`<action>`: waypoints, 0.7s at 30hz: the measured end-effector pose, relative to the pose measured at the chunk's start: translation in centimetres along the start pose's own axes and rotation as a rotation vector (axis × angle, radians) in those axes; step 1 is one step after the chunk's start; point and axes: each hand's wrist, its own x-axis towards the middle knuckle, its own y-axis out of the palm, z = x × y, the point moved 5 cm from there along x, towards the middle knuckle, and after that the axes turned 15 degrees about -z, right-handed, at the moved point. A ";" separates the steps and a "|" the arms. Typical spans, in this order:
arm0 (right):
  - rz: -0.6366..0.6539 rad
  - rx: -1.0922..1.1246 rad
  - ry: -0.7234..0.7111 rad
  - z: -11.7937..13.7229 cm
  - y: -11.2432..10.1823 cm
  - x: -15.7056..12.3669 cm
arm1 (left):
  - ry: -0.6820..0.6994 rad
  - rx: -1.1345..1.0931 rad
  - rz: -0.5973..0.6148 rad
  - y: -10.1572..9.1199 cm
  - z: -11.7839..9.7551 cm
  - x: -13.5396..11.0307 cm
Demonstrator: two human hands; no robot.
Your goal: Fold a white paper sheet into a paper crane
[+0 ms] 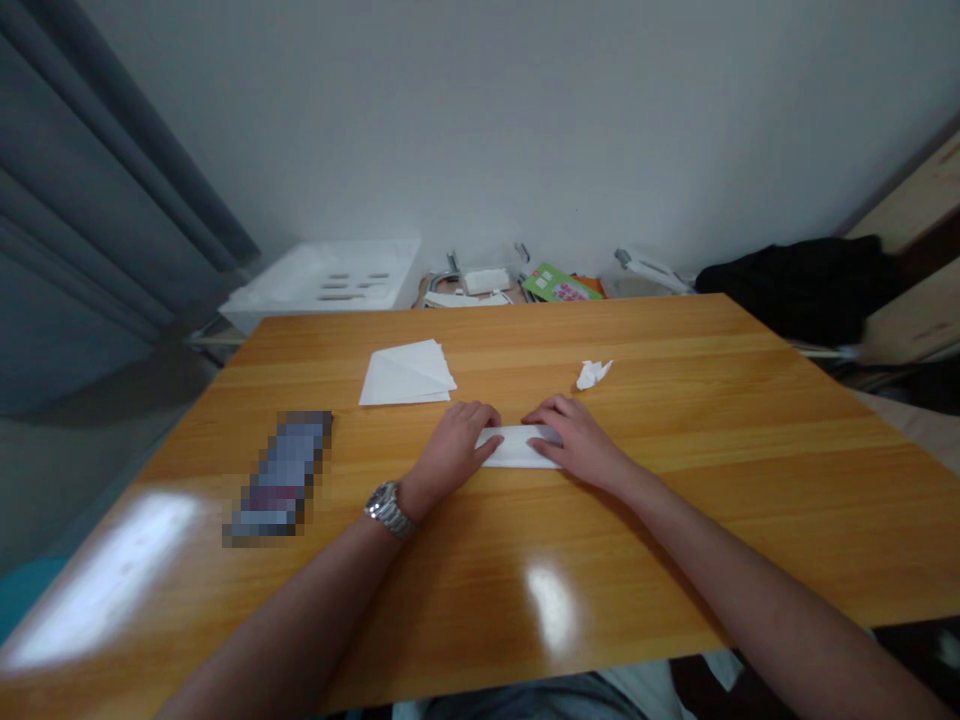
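A narrow folded white paper [516, 448] lies on the wooden table [675, 480] in front of me. My left hand [455, 448], with a metal watch [388, 508] on its wrist, presses on the paper's left end with curled fingers. My right hand [574, 440] rests flat on the paper's right end, fingers stretched over it. A small stack of white paper sheets [407, 373] lies farther back to the left. A small folded white paper figure [593, 373] sits farther back to the right.
A blurred-out dark object [282, 478] lies on the table's left side. Behind the table are a white plastic bin [330, 280], cables and a green booklet [559, 286], and a black garment [802, 285] at the right. A grey curtain [82, 200] hangs at left.
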 end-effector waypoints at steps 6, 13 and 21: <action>0.030 0.089 0.039 0.8 -0.6 0.2 | -0.155 -0.203 -0.028 -0.5 -0.3 -0.1; 0.016 0.271 0.219 1.4 -1.2 0.1 | -0.340 -0.386 -0.123 -0.7 0.3 -0.3; -0.005 0.343 0.250 1.1 -1.0 0.0 | -0.418 -0.573 -0.120 0.1 0.7 -0.6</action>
